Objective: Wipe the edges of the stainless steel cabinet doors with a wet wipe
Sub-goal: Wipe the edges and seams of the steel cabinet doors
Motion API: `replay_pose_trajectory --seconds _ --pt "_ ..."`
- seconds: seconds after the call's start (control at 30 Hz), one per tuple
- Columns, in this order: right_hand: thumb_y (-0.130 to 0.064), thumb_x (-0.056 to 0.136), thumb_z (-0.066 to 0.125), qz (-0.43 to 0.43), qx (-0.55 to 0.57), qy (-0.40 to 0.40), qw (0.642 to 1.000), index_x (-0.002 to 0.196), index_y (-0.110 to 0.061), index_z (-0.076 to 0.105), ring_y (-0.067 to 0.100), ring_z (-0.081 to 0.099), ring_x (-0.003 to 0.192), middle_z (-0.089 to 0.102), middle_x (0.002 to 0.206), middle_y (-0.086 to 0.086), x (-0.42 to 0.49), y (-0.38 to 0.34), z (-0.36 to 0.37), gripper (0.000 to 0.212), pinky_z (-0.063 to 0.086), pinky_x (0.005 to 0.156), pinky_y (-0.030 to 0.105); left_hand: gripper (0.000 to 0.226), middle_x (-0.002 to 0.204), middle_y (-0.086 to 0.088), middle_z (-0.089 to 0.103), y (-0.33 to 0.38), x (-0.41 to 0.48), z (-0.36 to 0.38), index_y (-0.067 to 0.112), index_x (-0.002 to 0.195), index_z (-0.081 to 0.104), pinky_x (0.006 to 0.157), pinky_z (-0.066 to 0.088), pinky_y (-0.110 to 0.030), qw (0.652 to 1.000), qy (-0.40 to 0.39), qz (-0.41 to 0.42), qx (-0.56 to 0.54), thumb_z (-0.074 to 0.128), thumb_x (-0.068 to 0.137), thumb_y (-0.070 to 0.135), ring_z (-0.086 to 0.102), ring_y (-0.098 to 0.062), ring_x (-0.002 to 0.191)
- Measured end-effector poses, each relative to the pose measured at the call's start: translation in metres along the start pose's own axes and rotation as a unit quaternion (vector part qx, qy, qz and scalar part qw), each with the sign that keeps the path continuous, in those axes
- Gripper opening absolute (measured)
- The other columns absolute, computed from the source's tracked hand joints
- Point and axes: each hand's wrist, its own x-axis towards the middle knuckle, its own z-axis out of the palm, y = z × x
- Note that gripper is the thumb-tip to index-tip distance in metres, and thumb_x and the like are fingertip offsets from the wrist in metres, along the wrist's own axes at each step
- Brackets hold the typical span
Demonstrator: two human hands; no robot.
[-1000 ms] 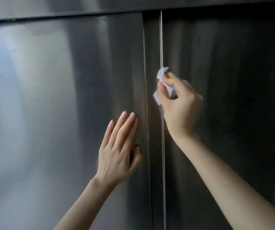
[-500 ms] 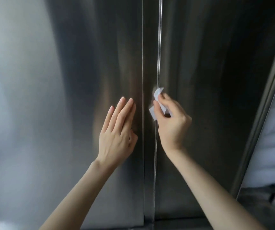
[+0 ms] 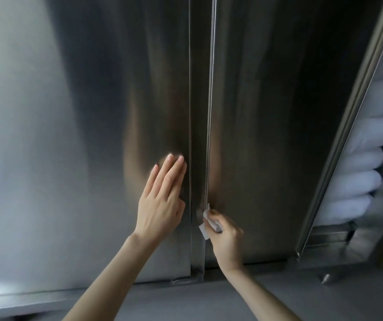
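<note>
We record two stainless steel cabinet doors, a left door (image 3: 81, 135) and a right door (image 3: 278, 135), standing side by side with a narrow vertical strip (image 3: 197, 100) between them. The left hand (image 3: 160, 200) lies flat on the left door near its right edge, fingers straight and together, holding nothing. The right hand (image 3: 226, 237) is low on the seam, its fingers curled and pinching a white wet wipe (image 3: 209, 224). The wipe is pressed against the bright vertical edge (image 3: 210, 112) of the right door, near that door's lower end, and a corner of it hangs out to the left of the hand. The right hand is slightly blurred, so we cannot tell which fingers hold the wipe. At the far right, beyond a slanting steel frame (image 3: 347, 135), we note a stack of white padded rolls (image 3: 359, 181). Grey floor (image 3: 185, 297) runs below the doors.
</note>
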Motion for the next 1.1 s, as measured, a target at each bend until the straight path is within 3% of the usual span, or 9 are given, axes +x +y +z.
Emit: replay_pose_trajectory --seconds 0.13,0.23,0.37,0.57,0.73,0.9,1.0,1.1 --pt "0.005 0.063 0.084 0.012 -0.031 -0.060 0.998 0.084 -0.006 0.075 0.001 0.063 0.081 0.073 0.084 -0.002 -0.006 0.003 -0.034 0.025 0.048 0.069 0.007 0.059 0.151 -0.014 0.040 -0.002 -0.009 -0.004 -0.004 0.139 0.047 0.118 0.023 -0.046 0.999 -0.038 0.014 -0.012 0.036 0.082 0.007 0.027 -0.029 0.145" --pt "-0.007 0.072 0.078 -0.020 -0.041 -0.053 0.998 0.091 -0.007 0.076 -0.002 0.064 0.085 0.070 0.091 -0.008 0.013 -0.008 -0.075 0.019 0.047 0.072 0.006 0.060 0.149 -0.014 0.042 -0.004 -0.004 -0.010 -0.005 0.137 0.049 0.118 0.022 -0.044 0.999 -0.021 0.038 -0.031 0.040 0.079 0.003 0.029 -0.028 0.144" --pt "-0.010 0.076 0.073 -0.063 -0.094 -0.026 0.993 0.095 -0.007 0.075 0.001 0.065 0.089 0.070 0.098 -0.007 0.047 -0.015 -0.135 0.020 0.052 0.076 0.016 0.064 0.148 -0.012 0.044 0.010 0.020 -0.016 -0.004 0.136 0.052 0.119 0.022 -0.041 0.994 0.022 0.063 -0.084 0.052 0.071 -0.003 0.030 -0.028 0.143" --pt "-0.003 0.077 0.073 -0.103 -0.209 -0.002 0.973 0.105 -0.009 0.071 -0.001 0.062 0.101 0.067 0.109 -0.005 0.076 -0.020 -0.212 0.029 0.048 0.084 0.011 0.062 0.149 -0.012 0.043 0.062 0.063 -0.001 -0.002 0.139 0.048 0.119 0.021 -0.041 0.974 0.050 0.167 -0.146 0.037 0.078 0.002 0.028 -0.028 0.144" --pt "0.001 0.084 0.062 -0.131 -0.277 0.004 0.952 0.106 -0.002 0.071 0.006 0.061 0.105 0.067 0.113 -0.001 0.084 -0.018 -0.250 0.024 0.046 0.094 0.017 0.059 0.150 -0.012 0.043 0.102 0.074 0.020 -0.001 0.140 0.048 0.120 0.015 -0.042 0.963 0.035 0.225 -0.145 0.035 0.083 0.007 0.025 -0.027 0.145" --pt "0.002 0.083 0.061 -0.154 -0.339 -0.021 0.928 0.101 -0.001 0.072 0.017 0.063 0.102 0.068 0.111 0.006 0.085 -0.001 -0.283 0.022 0.050 0.090 0.030 0.053 0.128 -0.012 0.062 0.128 0.072 0.043 0.002 0.124 0.063 0.112 0.027 -0.041 0.957 0.008 0.263 -0.124 0.039 0.079 0.013 0.042 -0.028 0.130" --pt "-0.005 0.088 0.055 -0.165 -0.355 -0.038 0.919 0.100 -0.003 0.073 0.019 0.060 0.097 0.066 0.106 0.006 0.085 0.013 -0.299 0.021 0.049 0.086 0.027 0.048 0.117 -0.010 0.065 0.149 0.077 0.058 0.005 0.114 0.069 0.101 0.035 -0.038 0.959 -0.004 0.261 -0.115 0.039 0.077 0.013 0.047 -0.027 0.117" --pt "-0.006 0.087 0.055 -0.171 -0.358 -0.056 0.916 0.099 -0.005 0.072 0.018 0.057 0.095 0.057 0.103 0.003 0.086 0.038 -0.318 0.021 0.049 0.082 0.023 0.051 0.119 -0.010 0.065 0.183 0.086 0.074 0.004 0.116 0.069 0.103 0.035 -0.038 0.963 -0.017 0.252 -0.095 0.039 0.076 0.013 0.053 -0.028 0.118"
